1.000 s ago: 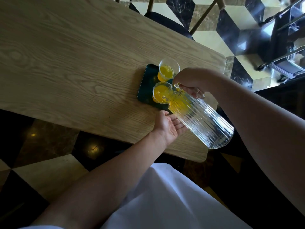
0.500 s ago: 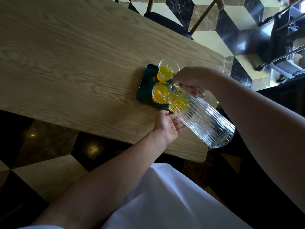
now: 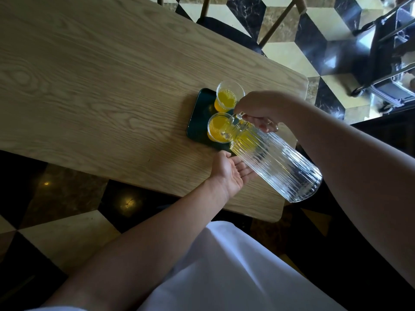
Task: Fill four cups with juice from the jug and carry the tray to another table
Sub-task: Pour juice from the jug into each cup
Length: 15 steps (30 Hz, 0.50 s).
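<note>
A dark green tray lies near the right end of the wooden table. Two clear cups of orange juice show on it: a far cup and a near cup. My right hand grips the neck of a ribbed glass jug, tipped steeply with its spout over the near cup; a little juice sits at the jug's neck. My left hand lies palm up with straight fingers under the jug's body. The tray's right side is hidden behind my right hand and the jug.
A chair stands at the table's far side. The floor has a black, cream and brown cube pattern. A metal trolley is at the upper right. The table's rounded near corner is by my white garment.
The jug has stayed tipped over the near cup, with its base raised very slightly. Both hands keep their places.
</note>
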Motion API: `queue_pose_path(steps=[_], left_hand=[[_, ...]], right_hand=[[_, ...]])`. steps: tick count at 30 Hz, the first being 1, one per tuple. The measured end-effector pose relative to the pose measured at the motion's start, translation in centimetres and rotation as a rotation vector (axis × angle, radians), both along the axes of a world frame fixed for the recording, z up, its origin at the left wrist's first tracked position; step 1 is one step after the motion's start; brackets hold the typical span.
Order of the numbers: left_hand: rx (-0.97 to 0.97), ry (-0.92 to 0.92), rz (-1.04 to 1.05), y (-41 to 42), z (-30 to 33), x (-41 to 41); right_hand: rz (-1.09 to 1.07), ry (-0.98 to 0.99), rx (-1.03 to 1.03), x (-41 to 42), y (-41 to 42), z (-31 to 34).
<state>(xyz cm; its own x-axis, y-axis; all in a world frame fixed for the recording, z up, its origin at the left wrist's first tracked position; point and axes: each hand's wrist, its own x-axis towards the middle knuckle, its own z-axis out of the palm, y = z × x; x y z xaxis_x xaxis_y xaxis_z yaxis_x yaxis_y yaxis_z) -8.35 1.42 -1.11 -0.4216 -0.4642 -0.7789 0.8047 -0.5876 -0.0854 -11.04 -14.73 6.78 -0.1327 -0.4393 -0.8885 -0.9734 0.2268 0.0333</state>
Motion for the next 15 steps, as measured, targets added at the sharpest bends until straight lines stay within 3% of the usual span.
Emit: queue_pose_path(steps=[6, 15], left_hand=[[-0.004, -0.023, -0.011, -0.2, 0.1, 0.2], [0.025, -0.065, -0.029, -0.5, 0.8, 0.7]], right_hand=[[0.144, 0.031, -0.034, 1.1, 0.3, 0.3], [0.199, -0.087, -0.179, 1.7, 0.7, 1.2]])
